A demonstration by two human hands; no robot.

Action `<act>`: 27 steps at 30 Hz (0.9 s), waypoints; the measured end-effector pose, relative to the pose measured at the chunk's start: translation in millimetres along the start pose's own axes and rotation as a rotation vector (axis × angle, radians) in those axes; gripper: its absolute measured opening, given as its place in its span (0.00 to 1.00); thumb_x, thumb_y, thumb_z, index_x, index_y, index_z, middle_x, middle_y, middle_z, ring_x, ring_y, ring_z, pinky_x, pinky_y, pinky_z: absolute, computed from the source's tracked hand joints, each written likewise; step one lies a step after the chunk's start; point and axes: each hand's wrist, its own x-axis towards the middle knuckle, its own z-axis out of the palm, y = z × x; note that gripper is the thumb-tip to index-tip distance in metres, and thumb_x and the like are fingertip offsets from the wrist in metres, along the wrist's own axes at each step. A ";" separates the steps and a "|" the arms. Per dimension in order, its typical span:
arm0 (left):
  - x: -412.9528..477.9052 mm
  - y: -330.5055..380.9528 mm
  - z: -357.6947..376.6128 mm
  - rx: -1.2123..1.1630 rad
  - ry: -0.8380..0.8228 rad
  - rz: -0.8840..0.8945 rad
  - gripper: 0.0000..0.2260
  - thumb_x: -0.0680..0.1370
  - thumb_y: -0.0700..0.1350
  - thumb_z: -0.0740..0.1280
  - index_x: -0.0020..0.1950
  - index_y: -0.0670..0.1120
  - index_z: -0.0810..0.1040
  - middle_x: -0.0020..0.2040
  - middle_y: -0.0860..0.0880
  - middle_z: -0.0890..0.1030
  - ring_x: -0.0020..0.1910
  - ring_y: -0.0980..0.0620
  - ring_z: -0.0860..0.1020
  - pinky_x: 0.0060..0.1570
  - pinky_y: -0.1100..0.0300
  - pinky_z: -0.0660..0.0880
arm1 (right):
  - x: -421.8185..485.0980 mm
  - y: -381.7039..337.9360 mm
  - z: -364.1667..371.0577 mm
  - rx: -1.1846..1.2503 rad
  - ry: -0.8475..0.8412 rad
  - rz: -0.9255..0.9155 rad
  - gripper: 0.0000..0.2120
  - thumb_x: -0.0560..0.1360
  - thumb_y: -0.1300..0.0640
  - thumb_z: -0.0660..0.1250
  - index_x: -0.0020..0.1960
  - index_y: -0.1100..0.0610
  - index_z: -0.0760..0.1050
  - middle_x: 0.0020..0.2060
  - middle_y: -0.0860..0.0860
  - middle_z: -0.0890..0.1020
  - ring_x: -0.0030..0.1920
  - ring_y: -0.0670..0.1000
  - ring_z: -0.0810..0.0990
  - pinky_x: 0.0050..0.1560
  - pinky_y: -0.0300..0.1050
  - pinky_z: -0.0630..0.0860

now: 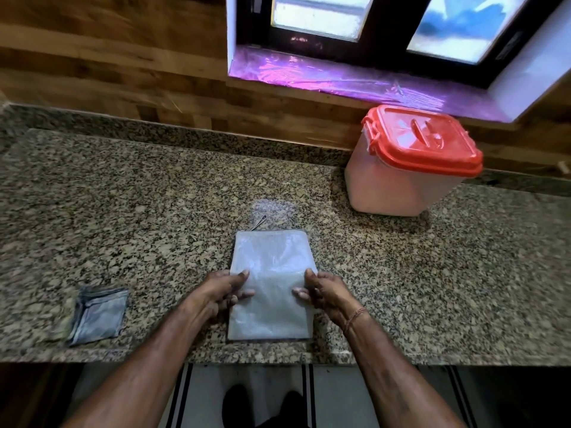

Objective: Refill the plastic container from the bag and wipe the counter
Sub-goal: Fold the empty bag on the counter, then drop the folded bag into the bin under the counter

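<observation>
A flat, folded white woven bag (272, 257) lies on the granite counter (154, 211) near its front edge. My left hand (221, 291) pinches the bag's left edge, thumb on top. My right hand (321, 290) pinches its right edge the same way. The clear plastic container (398, 183) with its red lid (426, 140) on stands at the back right under the window. A folded blue-grey cloth (99, 313) lies at the front left.
A pale dusty patch (275, 211) marks the counter just behind the bag, with a thin string (259, 222) beside it. A wooden wall and a window sill covered in purple film (340, 75) run behind the counter. Floor and my shoes show below the counter's front edge.
</observation>
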 end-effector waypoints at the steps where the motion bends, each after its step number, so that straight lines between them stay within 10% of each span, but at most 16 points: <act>1: 0.2 4.6 0.9 -0.026 0.014 0.030 0.21 0.73 0.45 0.76 0.59 0.35 0.76 0.40 0.36 0.86 0.31 0.49 0.84 0.22 0.64 0.76 | 1.3 -3.0 1.0 -0.014 0.007 -0.034 0.13 0.78 0.55 0.69 0.52 0.66 0.75 0.38 0.62 0.86 0.39 0.58 0.84 0.45 0.52 0.85; 6: -22.4 23.7 10.2 -0.097 0.131 0.197 0.30 0.63 0.59 0.78 0.49 0.35 0.80 0.41 0.34 0.86 0.35 0.44 0.81 0.32 0.58 0.79 | -0.1 -20.5 19.8 -0.038 0.057 -0.216 0.26 0.76 0.46 0.72 0.54 0.72 0.79 0.48 0.63 0.85 0.46 0.60 0.86 0.47 0.51 0.85; 11: -57.1 18.5 3.5 -0.148 0.292 0.351 0.45 0.54 0.71 0.79 0.53 0.35 0.82 0.45 0.39 0.87 0.46 0.38 0.86 0.51 0.44 0.83 | -16.2 -27.3 36.1 -0.075 0.015 -0.298 0.16 0.76 0.58 0.73 0.52 0.71 0.77 0.43 0.64 0.82 0.41 0.59 0.83 0.38 0.47 0.85; 17: -119.7 -45.1 25.9 -0.294 0.510 0.439 0.14 0.73 0.43 0.78 0.53 0.36 0.82 0.41 0.43 0.86 0.32 0.51 0.83 0.26 0.63 0.76 | -33.5 6.2 28.7 -0.127 -0.149 -0.294 0.13 0.75 0.64 0.73 0.38 0.61 0.70 0.39 0.59 0.78 0.38 0.54 0.81 0.34 0.41 0.83; 20: -150.0 -89.4 28.6 -0.390 0.666 0.432 0.25 0.70 0.37 0.79 0.63 0.38 0.74 0.54 0.41 0.84 0.42 0.49 0.82 0.32 0.60 0.78 | -51.7 32.1 29.3 -0.205 -0.211 -0.283 0.17 0.74 0.67 0.73 0.35 0.56 0.67 0.35 0.57 0.76 0.36 0.54 0.78 0.32 0.42 0.80; 24: -190.7 -141.0 18.5 -0.517 0.782 0.411 0.44 0.71 0.33 0.77 0.80 0.41 0.55 0.66 0.44 0.70 0.60 0.42 0.77 0.52 0.48 0.78 | -72.8 67.3 30.9 -0.315 -0.397 -0.197 0.18 0.71 0.65 0.75 0.57 0.59 0.73 0.50 0.60 0.85 0.43 0.59 0.85 0.37 0.48 0.81; 27: -223.7 -188.9 -2.2 -0.552 0.741 0.386 0.33 0.73 0.32 0.75 0.75 0.38 0.65 0.68 0.40 0.75 0.56 0.41 0.81 0.54 0.48 0.81 | -91.5 93.4 46.1 -0.469 -0.553 -0.068 0.23 0.71 0.58 0.77 0.63 0.59 0.77 0.54 0.63 0.85 0.51 0.63 0.85 0.51 0.61 0.83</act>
